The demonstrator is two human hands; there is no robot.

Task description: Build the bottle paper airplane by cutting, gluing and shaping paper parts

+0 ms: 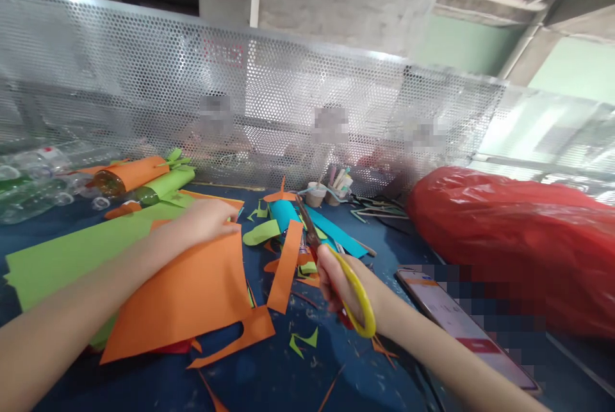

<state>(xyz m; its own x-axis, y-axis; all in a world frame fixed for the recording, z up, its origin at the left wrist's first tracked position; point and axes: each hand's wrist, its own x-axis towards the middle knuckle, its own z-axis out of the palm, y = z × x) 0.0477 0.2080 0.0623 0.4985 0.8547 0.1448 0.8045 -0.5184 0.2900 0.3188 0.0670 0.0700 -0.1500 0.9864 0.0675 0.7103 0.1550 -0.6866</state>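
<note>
My right hand (339, 280) is closed round a pair of scissors (358, 300) with yellow and red handles; the blades point up and away. Just left of the blades lies an orange paper strip (287, 264). My left hand (209, 220) reaches over a large orange paper sheet (192, 290), its thumb and fingers apart at the sheet's far edge. Under it, green paper sheets (96, 239) spread to the left. Beyond the strip is a blue paper-wrapped tube (284, 214) with an orange paper piece (281, 196) at its far end.
Plastic bottles (33, 191), some in orange wrap (139, 172), lie at far left. Cups of pens (339, 191) stand at the back by a perforated metal screen (288, 91). A red plastic bag (504, 239) and a phone (461, 322) are on the right. Paper scraps (305, 340) litter the table.
</note>
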